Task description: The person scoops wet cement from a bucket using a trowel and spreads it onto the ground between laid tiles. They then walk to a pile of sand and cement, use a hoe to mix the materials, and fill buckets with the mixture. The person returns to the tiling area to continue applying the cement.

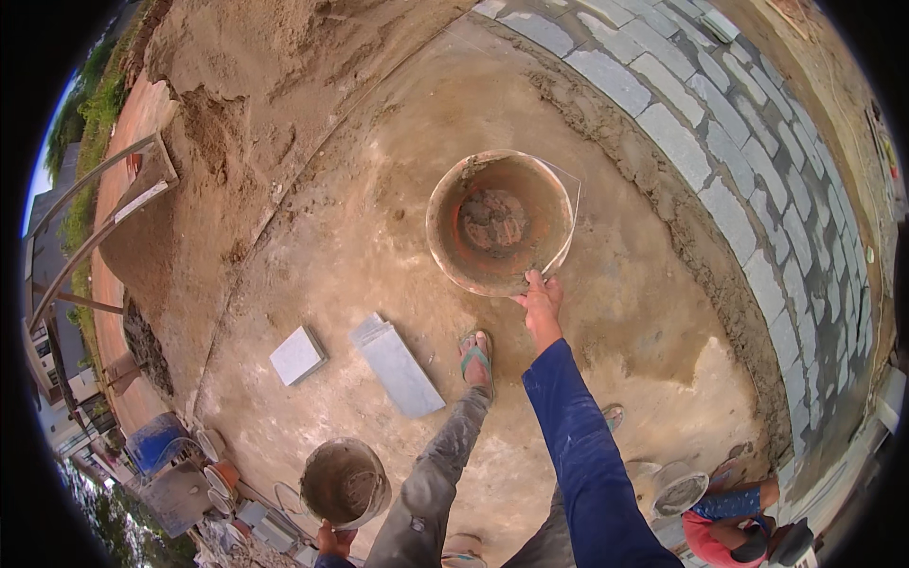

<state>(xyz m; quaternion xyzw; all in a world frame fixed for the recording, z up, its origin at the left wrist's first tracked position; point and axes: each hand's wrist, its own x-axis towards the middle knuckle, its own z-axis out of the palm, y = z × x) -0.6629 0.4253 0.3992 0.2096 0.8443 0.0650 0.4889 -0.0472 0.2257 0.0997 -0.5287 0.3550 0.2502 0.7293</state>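
My right hand (541, 301) is closed on the near rim of a round bucket (445, 204), close to where its wire handle comes down. Mortar coats the bucket's inner wall, with a little left on the bottom. Low in the picture, to the left of my leg, my left hand (331, 541) grips the rim of a second mortar-stained bucket (320, 492). That hand is partly cut off by the lower edge. Between the two buckets, a long grey stone slab (398, 369) and a smaller pale square slab (297, 357) lie on the ground.
Paving of grey stone (682, 142) curves along the right, edged by a strip of wet mortar (682, 237). A sand heap (246, 76) rises at the far left beside a wooden frame (104, 232). Several containers (218, 478) crowd the lower left. A person (734, 530) bends at the lower right.
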